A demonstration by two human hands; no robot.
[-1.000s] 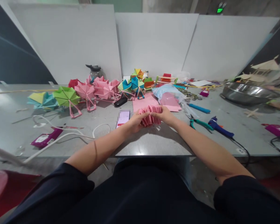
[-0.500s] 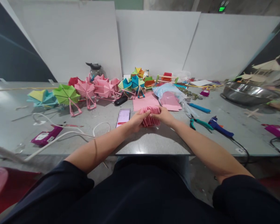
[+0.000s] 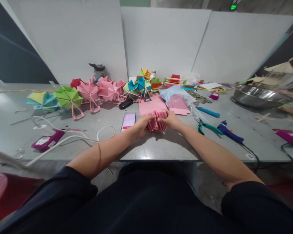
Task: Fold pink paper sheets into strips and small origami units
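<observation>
Between my two hands is a stack of folded pink paper pieces (image 3: pixel 158 125), standing side by side just above the grey table near its front edge. My left hand (image 3: pixel 143 126) grips the stack's left end, thumb over the top. At the right end my right hand (image 3: pixel 171 121) is closed on it, thumb also on top. A narrow gap shows in the stack between the thumbs. Behind it lie a flat pink paper sheet (image 3: pixel 151 105) and a clear plastic bag (image 3: pixel 174 94) over more pink paper. A phone (image 3: pixel 128 121) rests left of my left hand.
Folded-paper models, pink (image 3: pixel 109 91) and green (image 3: pixel 68 97), line the back left. Pliers (image 3: pixel 210 127), a blue glue gun (image 3: pixel 230 132) and a steel basin (image 3: pixel 261 97) are at right. A white cable (image 3: pixel 73 138) crosses the left side near a purple power strip (image 3: pixel 47 141).
The thumbs have moved slightly apart, and the paper stack now shows a gap in its middle. The view has shifted a little; other things stay put.
</observation>
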